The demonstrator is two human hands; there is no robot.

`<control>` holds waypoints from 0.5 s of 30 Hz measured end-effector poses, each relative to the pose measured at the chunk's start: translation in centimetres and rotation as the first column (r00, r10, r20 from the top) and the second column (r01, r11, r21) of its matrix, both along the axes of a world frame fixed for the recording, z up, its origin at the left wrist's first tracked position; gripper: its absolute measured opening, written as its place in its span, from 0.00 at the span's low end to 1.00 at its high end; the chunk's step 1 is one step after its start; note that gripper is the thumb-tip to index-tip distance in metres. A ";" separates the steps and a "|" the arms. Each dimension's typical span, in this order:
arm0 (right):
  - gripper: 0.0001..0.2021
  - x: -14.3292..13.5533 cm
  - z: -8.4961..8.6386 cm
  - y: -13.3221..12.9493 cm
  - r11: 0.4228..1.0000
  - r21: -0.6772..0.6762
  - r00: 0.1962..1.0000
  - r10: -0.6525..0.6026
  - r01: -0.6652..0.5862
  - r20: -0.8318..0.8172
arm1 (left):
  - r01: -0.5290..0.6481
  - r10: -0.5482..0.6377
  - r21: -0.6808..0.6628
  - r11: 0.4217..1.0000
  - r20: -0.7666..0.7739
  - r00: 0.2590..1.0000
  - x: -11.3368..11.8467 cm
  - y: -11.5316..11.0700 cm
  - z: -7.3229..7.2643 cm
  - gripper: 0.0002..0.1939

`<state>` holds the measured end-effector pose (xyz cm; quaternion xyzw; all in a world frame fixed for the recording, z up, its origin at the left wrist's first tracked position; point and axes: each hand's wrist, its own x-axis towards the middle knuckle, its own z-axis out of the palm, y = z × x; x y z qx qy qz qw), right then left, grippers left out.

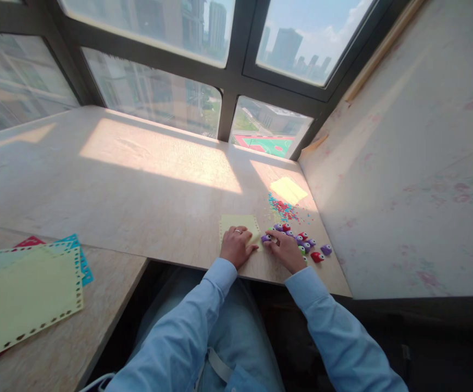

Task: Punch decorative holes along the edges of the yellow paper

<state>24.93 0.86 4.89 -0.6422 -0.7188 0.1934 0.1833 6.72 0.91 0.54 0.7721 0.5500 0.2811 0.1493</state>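
Note:
A pale yellow sheet of paper (228, 221) lies on the counter before me, with small punched holes along its edges. My left hand (236, 246) rests on it, fingers spread and lying over the paper, a ring on one finger. In my right hand (286, 253) is a small purple paper punch (266, 238) with an eye-like spot, gripped by thumb and fingers close to the sheet's right edge. I cannot tell whether the paper sits in its slot. Beside that hand stand several more punches in purple, red and green, among them a red punch (317, 257) and a purple punch (326, 250).
Blue, red and yellow paper bits (283, 209) are scattered behind the punches. Farther back, a pale paper (288, 190) lies in sunlight. Punched yellow sheets (28, 294) overlap blue and red ones on the left. A papered wall (407, 190) bounds the right side; windows stand behind.

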 end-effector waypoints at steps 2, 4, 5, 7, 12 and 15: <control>0.18 -0.4 0.2 0.0 0.999 -0.035 0.999 -0.030 0.030 -0.010 | 0.016 -0.016 0.005 1.000 0.008 1.000 -0.2 0.0 -0.1 0.15; 0.18 -0.7 0.2 -0.2 0.997 -0.055 0.998 -0.056 0.055 -0.018 | 0.031 -0.031 0.012 0.999 0.023 0.999 -0.4 0.1 -0.2 0.16; 0.18 -0.8 0.2 -0.2 0.996 -0.055 0.998 -0.067 0.066 -0.016 | 0.039 -0.040 0.020 0.999 0.031 0.999 -0.5 0.1 -0.2 0.16; 0.17 -1.0 0.0 -0.4 0.997 -0.024 0.997 -0.076 0.076 0.001 | 0.053 -0.055 0.038 0.998 0.043 0.998 -0.6 0.1 -0.4 0.15; 0.16 -1.0 -0.7 -0.6 0.993 0.101 0.996 -0.070 0.064 0.050 | 0.059 -0.063 0.050 0.997 0.074 0.995 -0.7 0.1 -0.5 0.13; 0.16 -1.2 -0.8 -0.6 0.989 0.116 0.992 -0.097 0.088 0.077 | 0.060 -0.065 0.053 0.997 0.095 0.993 -0.8 0.2 -0.6 0.13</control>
